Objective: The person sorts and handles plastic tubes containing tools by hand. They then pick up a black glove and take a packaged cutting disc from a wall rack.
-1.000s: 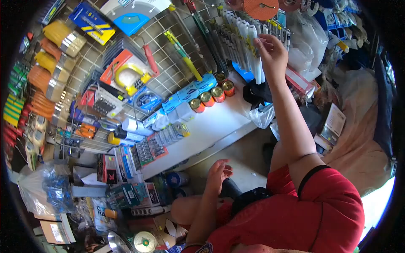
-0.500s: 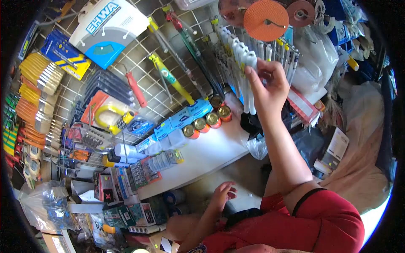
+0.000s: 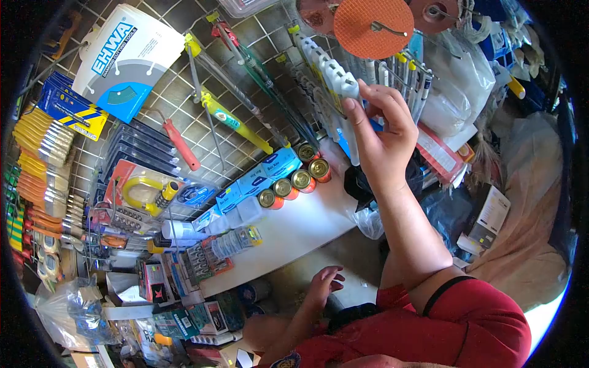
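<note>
Right hand (image 3: 388,138) pinches white pack (image 3: 348,88) below orange disc (image 3: 368,24) — crowded neighbouring packs (image 3: 318,56) could snag, drop — left hand (image 3: 322,286) empty, loose.

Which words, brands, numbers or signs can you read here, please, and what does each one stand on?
"EHWA", with a small "®": on the big card.
"DIAMOND CUTTING TOOLS": under it, same card.
Too small or blurred to read surely: print on the blue boxes, the blue-and-yellow pack and the yellow tube.
</note>
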The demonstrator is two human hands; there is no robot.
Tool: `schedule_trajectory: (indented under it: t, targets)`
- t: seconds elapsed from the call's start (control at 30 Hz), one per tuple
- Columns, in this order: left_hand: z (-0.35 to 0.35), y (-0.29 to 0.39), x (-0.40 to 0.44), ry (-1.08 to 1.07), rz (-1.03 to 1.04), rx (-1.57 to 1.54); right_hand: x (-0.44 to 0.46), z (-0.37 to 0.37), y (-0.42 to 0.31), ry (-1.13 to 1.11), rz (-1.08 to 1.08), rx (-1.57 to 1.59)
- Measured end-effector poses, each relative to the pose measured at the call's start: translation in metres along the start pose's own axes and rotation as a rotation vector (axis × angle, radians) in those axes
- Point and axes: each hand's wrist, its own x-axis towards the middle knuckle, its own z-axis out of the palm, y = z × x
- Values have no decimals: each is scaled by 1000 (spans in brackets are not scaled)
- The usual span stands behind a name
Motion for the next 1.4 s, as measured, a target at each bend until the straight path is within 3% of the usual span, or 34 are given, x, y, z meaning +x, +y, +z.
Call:
schedule_trajectory:
  t: [0.4, 0.53, 0.6, 0.67, 0.77, 0.87, 0.9, 1.0, 1.13, 1.17, 1.23, 1.33, 1.4]
  targets:
    - [-1, -1, -11, 11, 92, 74, 2, -8, 13, -149, 203, 86]
    - [-1, -7, -12, 45, 127, 107, 19, -30, 26, -288, 267, 438]
    - [-2, -9, -14, 54, 175, 150, 29, -48, 15, -195, 526, 360]
    - [0, -10, -21, 72, 217, 182, 31, -59, 21, -171, 595, 294]
    - [4, -11, -30, 82, 254, 223, 32, -75, 20, -368, 506, -76]
    - [8, -14, -42, 70, 274, 266, 17, -78, 63, -567, 552, -17]
    - [10, -14, -47, 67, 282, 278, 10, -77, 71, -573, 457, -186]
    - [15, -2, -71, 28, 503, 70, -15, -77, 110, -716, 350, -443]
    - [29, 55, -166, 51, 1076, 100, -38, -76, 119, -962, 377, -577]
    - [28, 66, -193, 70, 1359, 225, -42, -79, 116, -1020, 373, -629]
    - [47, 108, -278, 118, 1725, 434, -56, -80, 153, -1081, 447, -690]
    - [73, 131, -379, 292, 2162, 658, -71, -76, 65, -1068, 539, -1047]
    - [83, 132, -431, 352, 2380, 847, -76, -72, 42, -1201, 524, -1108]
